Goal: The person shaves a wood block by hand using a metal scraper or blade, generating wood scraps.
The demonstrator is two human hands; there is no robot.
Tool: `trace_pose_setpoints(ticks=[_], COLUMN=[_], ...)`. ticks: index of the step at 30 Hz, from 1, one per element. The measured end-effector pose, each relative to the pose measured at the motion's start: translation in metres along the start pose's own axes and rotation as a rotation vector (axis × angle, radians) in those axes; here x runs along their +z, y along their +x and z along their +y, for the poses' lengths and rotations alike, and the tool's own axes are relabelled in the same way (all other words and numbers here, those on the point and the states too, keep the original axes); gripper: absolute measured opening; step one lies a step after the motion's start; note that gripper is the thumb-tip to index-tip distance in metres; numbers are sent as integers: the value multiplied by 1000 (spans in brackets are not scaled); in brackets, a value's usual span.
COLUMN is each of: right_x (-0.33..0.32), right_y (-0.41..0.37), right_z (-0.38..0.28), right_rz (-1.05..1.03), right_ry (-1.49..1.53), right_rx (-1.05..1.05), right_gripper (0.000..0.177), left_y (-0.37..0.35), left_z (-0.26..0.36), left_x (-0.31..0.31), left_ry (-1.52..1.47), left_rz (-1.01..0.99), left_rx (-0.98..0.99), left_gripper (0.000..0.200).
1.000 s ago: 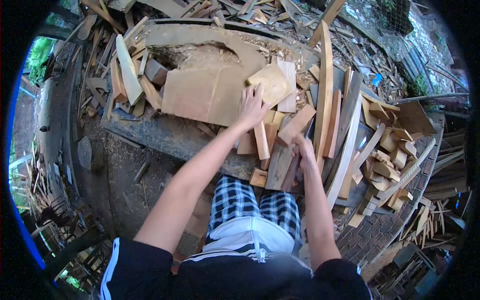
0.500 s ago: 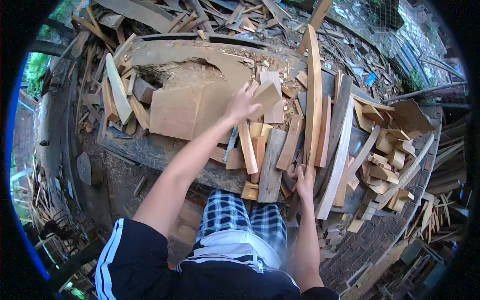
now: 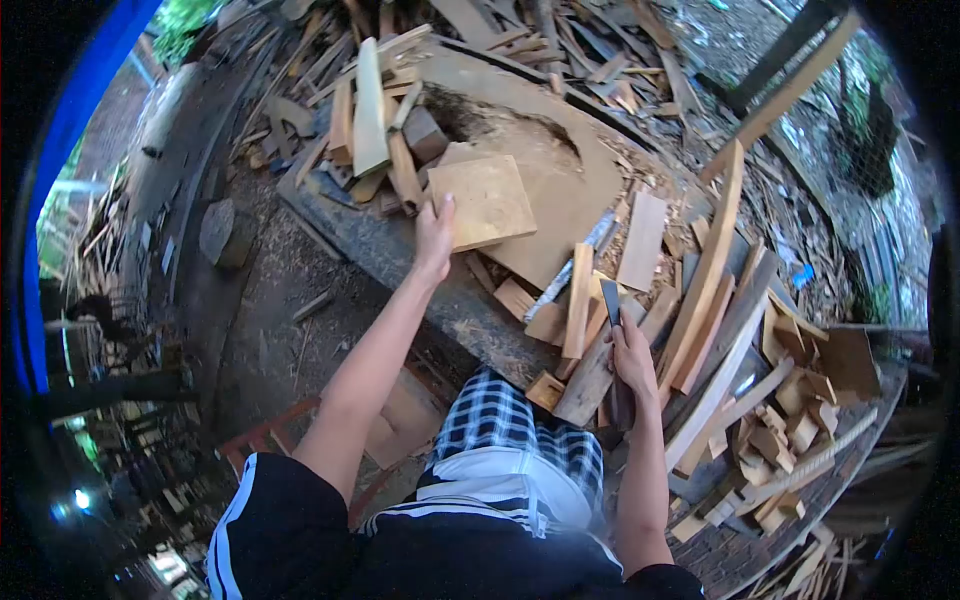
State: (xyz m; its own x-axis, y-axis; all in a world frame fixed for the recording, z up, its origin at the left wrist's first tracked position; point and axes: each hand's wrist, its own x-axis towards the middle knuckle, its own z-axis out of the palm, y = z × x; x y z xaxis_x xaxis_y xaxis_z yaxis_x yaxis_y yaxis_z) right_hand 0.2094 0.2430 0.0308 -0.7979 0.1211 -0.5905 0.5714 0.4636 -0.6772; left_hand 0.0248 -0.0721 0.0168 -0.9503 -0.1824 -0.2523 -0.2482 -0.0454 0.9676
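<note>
Left hand (image 3: 434,243): closed on the near left corner of a square wooden block (image 3: 487,200), thumb over the upper face, fingers mostly hidden beneath. Block lies forward and to the right of this hand, broad pale face up, slightly tilted. It overlaps a tan sheet (image 3: 575,205); cannot tell whether the two touch.

Right hand (image 3: 632,358): fingers wrapped round a dark flat blade (image 3: 610,298), which points forward from the fist, away from the body. Grip end largely covered by the hand. Block is well apart from this hand, off to its left and farther forward.

Close by, left of the right hand: a weathered grey board (image 3: 583,388), then a narrow upright-grained stick (image 3: 577,305), then a small notched block (image 3: 545,390) nearer the body. Ahead of the right hand, a pale flat board (image 3: 642,240). To its right, a long curved timber (image 3: 705,270) among other lengths; farther right, a heap of offcuts (image 3: 785,430).

Beyond the left hand, a pale wedge-shaped piece (image 3: 369,115) leans among scraps, with a darker chunk (image 3: 425,135) beside it. Well out to that hand's left, a stump (image 3: 228,235) on the ground.
</note>
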Motion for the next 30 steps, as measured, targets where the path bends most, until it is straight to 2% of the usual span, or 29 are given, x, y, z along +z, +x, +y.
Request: trace_pose_setpoints(ticks=[2,4,5,7,8,9,11,12,14,17,19,23,26,30], right_x=[10,25,29,46,51,54,63,67,70,69,71,65,65,75], right_y=[1,7,10,28,35,37,46,52,56,54,49,56,52,55], right_z=[-44,-67,-81,-90,-98,-116,-135,-140,-141,-135,-144,-145,-139,-137], right_rz=[-25,95,56,149,137,127,104,109,110,167,123,164,200,196], right_ry=[-92,-98,-107,-251,-260,-326,-394,-489,-594,-735,-837,-871,-860,-864], right_rx=[-41,-319,-310,-591,-593,-568,-540,-530,-521,-589,-486,-574,-608,-589], right_gripper=[50,53,53,55,55,54,54,55,56,62,71,66,67,71], left_y=[-3,-4,-4,-20,-26,-24,-16,-9,10,22,21,21,17,23], left_z=[-11,-23,-32,-22,-11,-8,-6,-10,-19,-21,-19,-21,-1,-10], left_x=[4,9,10,14,13,12,11,13,21,26,29,35,34,34], left_ry=[105,178,169,635,727,724,995,994,1162,1143,1146,1210,1270,1234], left_rz=[102,125,135,216,194,203,195,200,179,183,211,309,223,232], left_rx=[-6,54,47,206,191,184,363,353,471,497,500,510,452,482], left_gripper=[46,52,52,60,69,69,65,65,58,51,50,49,48,46])
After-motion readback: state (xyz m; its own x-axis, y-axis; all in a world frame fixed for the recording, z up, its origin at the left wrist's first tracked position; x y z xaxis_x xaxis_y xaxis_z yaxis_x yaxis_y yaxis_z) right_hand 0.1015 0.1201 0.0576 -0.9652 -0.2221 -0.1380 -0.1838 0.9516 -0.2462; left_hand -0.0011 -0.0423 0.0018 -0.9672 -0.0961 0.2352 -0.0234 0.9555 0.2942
